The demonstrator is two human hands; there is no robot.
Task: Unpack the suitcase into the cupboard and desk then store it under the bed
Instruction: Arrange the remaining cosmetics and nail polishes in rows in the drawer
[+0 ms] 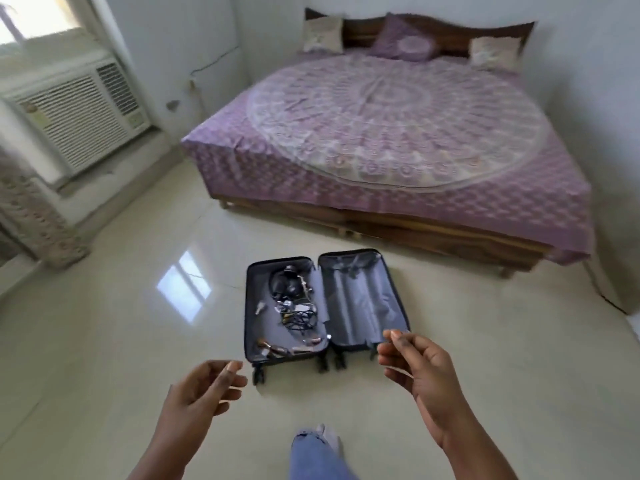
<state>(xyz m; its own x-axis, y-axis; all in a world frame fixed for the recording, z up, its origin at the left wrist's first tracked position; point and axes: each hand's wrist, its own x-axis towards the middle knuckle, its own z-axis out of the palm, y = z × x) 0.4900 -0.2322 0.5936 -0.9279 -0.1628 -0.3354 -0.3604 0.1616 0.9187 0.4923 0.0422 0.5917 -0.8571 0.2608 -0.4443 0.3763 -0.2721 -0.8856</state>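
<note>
Suitcase (325,306) lies flat and fully open on the floor (485,358), just beyond both sets of fingertips, wheels toward the person. Left hand (201,389) held out in the air, fingers loosely curled, holding nothing. Right hand (415,362) same, fingers relaxed and half bent, empty, its fingertips in line with the near right corner of the case but above it, not touching. Likely a reach-in about to start.

Half of the case beyond the left fingers still has stuff: tangled cables and dark headphone-like gear (294,299), plus small bottle-like items (277,348) at the near edge; too blurred to name. Half beyond the right fingers shows only grey lining. So unpacking looks partly done.

Case opened flat probably so both halves can be reached from above. Bed (398,133) sits well past the fingers, behind the case; low wooden frame, gap underneath looks slim, so the fit may be tight. Bare tile on both sides of the hands gives room to step. Window AC unit (76,112) far off left. Cupboard and desk not in view.
</note>
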